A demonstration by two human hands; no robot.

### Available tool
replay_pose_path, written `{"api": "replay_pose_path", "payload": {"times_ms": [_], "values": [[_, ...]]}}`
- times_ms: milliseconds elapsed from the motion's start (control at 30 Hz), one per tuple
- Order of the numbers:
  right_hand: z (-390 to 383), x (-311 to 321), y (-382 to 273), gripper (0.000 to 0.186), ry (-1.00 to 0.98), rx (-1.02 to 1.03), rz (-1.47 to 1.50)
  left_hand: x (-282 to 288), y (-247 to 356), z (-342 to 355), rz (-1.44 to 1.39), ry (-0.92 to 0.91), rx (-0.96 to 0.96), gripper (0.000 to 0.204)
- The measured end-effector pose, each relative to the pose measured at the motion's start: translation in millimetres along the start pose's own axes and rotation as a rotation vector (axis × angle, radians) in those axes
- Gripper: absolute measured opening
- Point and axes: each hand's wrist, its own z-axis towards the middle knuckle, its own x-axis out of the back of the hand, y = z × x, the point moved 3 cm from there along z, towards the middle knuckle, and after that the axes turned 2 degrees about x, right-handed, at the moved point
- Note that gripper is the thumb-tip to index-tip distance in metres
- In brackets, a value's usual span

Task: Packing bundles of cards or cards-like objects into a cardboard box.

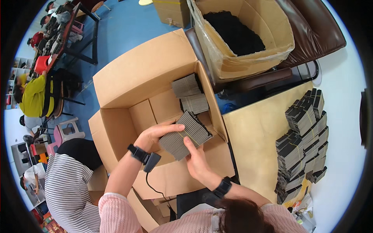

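In the head view, it's a two-sided grip: left hand and right hand, fingers of both closed on a banded bundle of grey strips, tilted above the open cardboard carton. Thumbs on top, one from each side, probably to keep the strips from fanning, with a yellow band helping! Just beyond the fingers, two packed bundles sit along the carton's right wall, seemingly placed for tight rows. That wall is the close edge, just right of the held bundle; the roomier side is carton floor to the fingers' left. Farther right, a worktop carries stacked bundles.
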Motion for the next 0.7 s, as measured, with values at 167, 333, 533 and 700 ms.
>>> {"api": "replay_pose_path", "payload": {"times_ms": [167, 333, 533, 700], "values": [[45.1, 26.4, 55.3, 0.062, 0.314, 0.042, 0.108, 54.8, -46.6, 47.1, 0.026, -0.019, 0.321, 0.062], [93.8, 68.8, 65.9, 0.044, 0.365, 0.003, 0.139, 72.3, -69.7, 99.7, 0.081, -0.123, 0.316, 0.057], [125.1, 98.6, 65.4, 0.038, 0.34, -0.146, 0.201, 92.5, -101.4, 150.1, 0.064, -0.141, 0.324, 0.057], [147.1, 114.1, 68.5, 0.035, 0.369, -0.158, 0.24, 99.5, -116.9, 170.6, 0.068, -0.269, 0.247, 0.07]]}}
